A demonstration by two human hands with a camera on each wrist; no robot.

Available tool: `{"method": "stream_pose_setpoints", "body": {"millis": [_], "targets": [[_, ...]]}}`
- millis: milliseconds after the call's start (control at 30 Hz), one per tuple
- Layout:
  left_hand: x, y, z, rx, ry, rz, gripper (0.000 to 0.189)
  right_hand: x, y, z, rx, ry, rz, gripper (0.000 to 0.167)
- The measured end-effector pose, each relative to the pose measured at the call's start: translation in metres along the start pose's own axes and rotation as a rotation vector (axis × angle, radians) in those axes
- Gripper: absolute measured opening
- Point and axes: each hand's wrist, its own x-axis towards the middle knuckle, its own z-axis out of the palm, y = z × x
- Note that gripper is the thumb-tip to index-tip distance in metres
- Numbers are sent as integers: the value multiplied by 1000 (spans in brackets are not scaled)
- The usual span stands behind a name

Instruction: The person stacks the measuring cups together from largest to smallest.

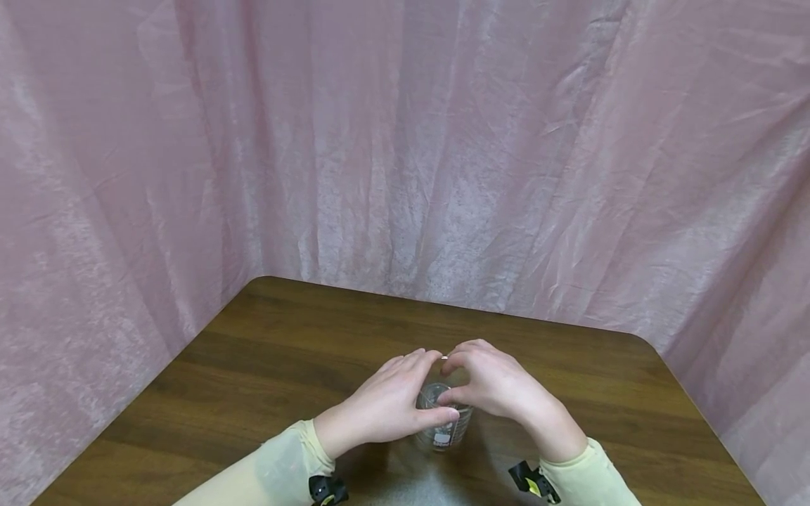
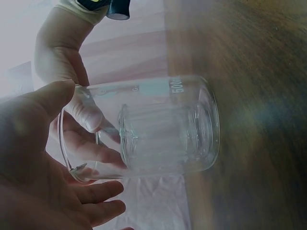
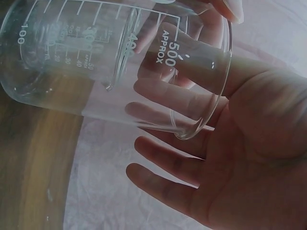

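Note:
A clear glass beaker [image 1: 441,440] with white markings reading 500 stands upright on the table. Inside it sits a smaller glass beaker [image 2: 158,136], low down near the larger one's base. My left hand [image 1: 394,402] spans the large beaker's rim, the thumb on the near side and the index finger across from it; its other fingers stretch out beyond the glass. Through the top reaches my right hand [image 1: 500,383], its thumb and a fingertip pinching the small beaker's rim. In the right wrist view its other fingers [image 3: 163,179] lie outside the glass.
The brown wooden table [image 1: 272,351] has rounded far corners. Pink curtains [image 1: 405,154] hang behind it and along both sides. A black wrist device [image 1: 534,481] is on the right sleeve, another [image 1: 328,490] on the left.

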Motion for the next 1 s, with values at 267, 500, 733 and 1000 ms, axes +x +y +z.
{"method": "stream_pose_setpoints", "body": {"millis": [267,500,733,1000], "targets": [[-3,0,-2,-5,-21,-16,93,-4,-2,-1,15,47,-9,36],[-7,-4,-6,-28,-35,-57,104,-7,-5,-2,9,106,-19,37],[-10,-7,-14,-20,-29,-70,100,-12,-2,-4,30,195,-2,36],[-13,-10,-19,36,8,-69,93,-20,0,-1,12,274,14,49]]}}
